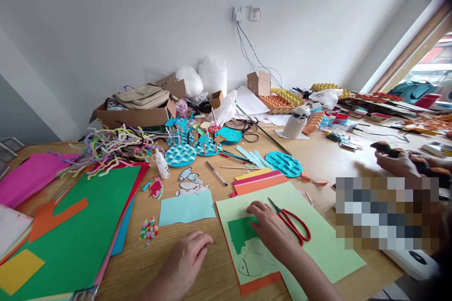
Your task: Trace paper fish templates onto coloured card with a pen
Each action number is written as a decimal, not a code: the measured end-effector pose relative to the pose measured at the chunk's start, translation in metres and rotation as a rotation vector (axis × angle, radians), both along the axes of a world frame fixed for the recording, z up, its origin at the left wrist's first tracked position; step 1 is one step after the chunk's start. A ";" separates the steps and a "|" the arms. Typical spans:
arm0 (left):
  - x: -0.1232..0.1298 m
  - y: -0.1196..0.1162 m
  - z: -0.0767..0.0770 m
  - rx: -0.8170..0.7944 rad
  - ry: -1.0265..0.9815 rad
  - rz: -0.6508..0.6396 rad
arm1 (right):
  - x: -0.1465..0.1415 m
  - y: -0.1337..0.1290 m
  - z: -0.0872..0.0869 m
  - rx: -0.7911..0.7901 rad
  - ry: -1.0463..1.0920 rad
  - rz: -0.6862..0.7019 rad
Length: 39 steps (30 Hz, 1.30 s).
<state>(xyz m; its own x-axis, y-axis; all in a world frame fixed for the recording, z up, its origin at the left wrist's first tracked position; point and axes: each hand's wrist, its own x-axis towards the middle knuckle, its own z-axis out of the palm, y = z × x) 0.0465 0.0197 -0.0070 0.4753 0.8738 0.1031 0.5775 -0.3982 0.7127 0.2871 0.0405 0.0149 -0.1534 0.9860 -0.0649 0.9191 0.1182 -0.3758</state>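
Note:
My left hand [189, 256] rests on the wooden table, fingers curled together, with nothing visible in it. To its right, my right hand [266, 225] reaches over a dark green paper piece [240, 231], its thumb and fingers apart at the piece's right edge. That piece lies on a large light green sheet [328, 254], beside a fish drawing [256, 263]. Red-handled scissors [296, 225] lie just right of my right hand, blades pointing away. A light blue paper sheet [187, 208] lies beyond my left hand, with several cut-out paper fish [192, 183] behind it.
Coloured sheets [102, 202] are stacked at left, near a white glue bottle [161, 164] and pipe cleaners [120, 146]. A pen [216, 173] and blue corrugated discs [284, 163] lie ahead. Another person's hand [397, 164] is at right.

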 end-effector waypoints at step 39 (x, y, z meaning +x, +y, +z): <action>-0.010 -0.005 -0.021 0.311 0.606 -0.210 | -0.018 -0.059 -0.050 0.132 -0.245 0.213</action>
